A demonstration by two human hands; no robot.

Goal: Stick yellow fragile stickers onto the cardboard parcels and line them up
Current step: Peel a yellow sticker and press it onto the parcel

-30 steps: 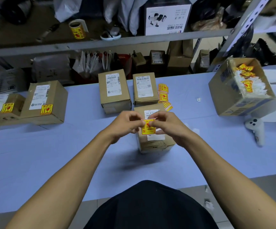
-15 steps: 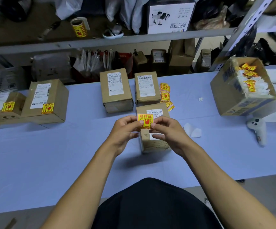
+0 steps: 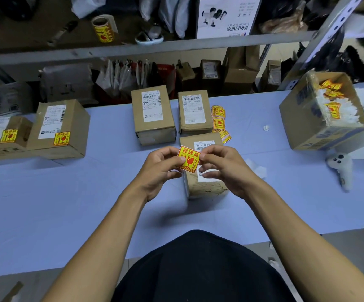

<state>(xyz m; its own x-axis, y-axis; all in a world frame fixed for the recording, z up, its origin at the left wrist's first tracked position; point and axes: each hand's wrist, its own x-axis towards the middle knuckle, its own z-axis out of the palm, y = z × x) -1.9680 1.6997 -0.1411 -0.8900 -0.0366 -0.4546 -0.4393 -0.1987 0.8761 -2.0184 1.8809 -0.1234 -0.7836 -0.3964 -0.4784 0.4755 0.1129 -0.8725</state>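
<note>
My left hand [image 3: 158,168] and my right hand [image 3: 222,165] both pinch one yellow sticker [image 3: 188,159]: the left grip holds its left edge between thumb and fingers, the right grip holds its right edge. The sticker is square, yellow with red characters and a red broken glass sign, and its printed face looks up to me. It is in the air, just above the near parcel [image 3: 205,184], which lies on the blue table [image 3: 67,203] with a white label on top (my hands hide part of it).

Behind it two more brown parcels stand side by side, the left one [image 3: 153,115] and the right one [image 3: 195,112], each with a white label and no yellow sticker that I can see. Just beside the right one lies a small pile of loose stickers [image 3: 219,120]. At far left, two parcels [image 3: 61,127] touch each other and each has a yellow sticker. At right, an open carton [image 3: 320,127] holds white paper pieces and some yellow stickers.
</note>
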